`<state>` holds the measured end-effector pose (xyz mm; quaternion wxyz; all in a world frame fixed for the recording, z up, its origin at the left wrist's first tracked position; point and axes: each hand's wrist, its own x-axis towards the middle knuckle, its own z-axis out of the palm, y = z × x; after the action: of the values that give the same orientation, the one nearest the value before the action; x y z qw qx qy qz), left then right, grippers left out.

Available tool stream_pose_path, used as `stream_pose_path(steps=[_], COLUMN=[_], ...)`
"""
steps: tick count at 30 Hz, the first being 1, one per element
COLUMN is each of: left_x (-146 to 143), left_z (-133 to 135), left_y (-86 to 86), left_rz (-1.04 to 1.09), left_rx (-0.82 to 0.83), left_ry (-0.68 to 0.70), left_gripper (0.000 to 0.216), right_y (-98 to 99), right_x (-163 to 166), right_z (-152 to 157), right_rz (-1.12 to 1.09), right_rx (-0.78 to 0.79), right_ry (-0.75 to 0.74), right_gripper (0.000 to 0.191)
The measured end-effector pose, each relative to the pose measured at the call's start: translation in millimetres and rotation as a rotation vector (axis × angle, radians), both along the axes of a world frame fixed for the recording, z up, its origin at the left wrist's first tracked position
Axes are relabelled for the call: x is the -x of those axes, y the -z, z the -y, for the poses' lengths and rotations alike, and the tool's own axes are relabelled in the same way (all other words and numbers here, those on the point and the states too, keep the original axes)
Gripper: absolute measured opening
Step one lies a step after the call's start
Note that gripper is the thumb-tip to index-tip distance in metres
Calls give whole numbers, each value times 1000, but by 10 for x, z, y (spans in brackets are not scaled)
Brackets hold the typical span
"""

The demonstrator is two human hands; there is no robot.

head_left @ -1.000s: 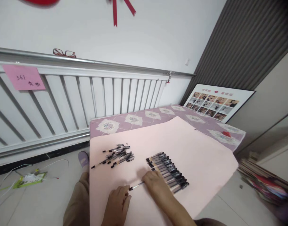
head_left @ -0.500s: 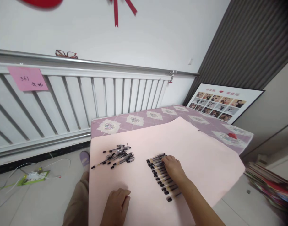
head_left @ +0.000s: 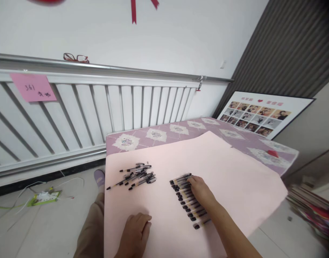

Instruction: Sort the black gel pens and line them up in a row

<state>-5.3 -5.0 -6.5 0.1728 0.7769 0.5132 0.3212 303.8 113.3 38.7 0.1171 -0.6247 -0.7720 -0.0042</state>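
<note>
A loose pile of pens [head_left: 139, 175] is located at the left of the pink sheet [head_left: 161, 229]. Nearer the body, the left hand [head_left: 135, 231] is rested, fingers loosely curled, thumb apart. Rightward, a row of pens [head_left: 190, 205] is partly covered by the right hand [head_left: 203, 192]; whether a pen is gripped cannot be determined.
</note>
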Motion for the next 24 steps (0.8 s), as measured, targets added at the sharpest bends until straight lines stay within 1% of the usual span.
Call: stream_pose_path(steps=[4, 8, 10, 12, 17, 20, 24], left_x=[-10, -15, -15, -14, -16, -19, -23], left_z=[-3, 1, 3, 4, 0, -8, -17], left_y=[-42, -92, -104, -108, -130, -135, -113], left_rz=[3, 12, 25, 35, 49, 63, 89], left_rx=[-5, 15, 16, 8, -1, -2, 11], left_ry=[-2, -4, -7, -13, -22, -26, -37], left_gripper=[21, 21, 21, 21, 23, 24, 24], right_y=[-80, -125, -106, -61, 63, 110, 146], right_x=[109, 455, 691, 932, 1432, 1615, 1718], right_z=[32, 47, 31, -3, -117, -165, -182], right_rz=[-21, -83, -82, -72, -61, -51, -38], right_rx=[-41, -91, -63, -39, -5, 11, 21], right_ry=[-15, -120, -200, -241, -275, -267, -242], right_gripper=[30, 23, 23, 22, 22, 21, 25])
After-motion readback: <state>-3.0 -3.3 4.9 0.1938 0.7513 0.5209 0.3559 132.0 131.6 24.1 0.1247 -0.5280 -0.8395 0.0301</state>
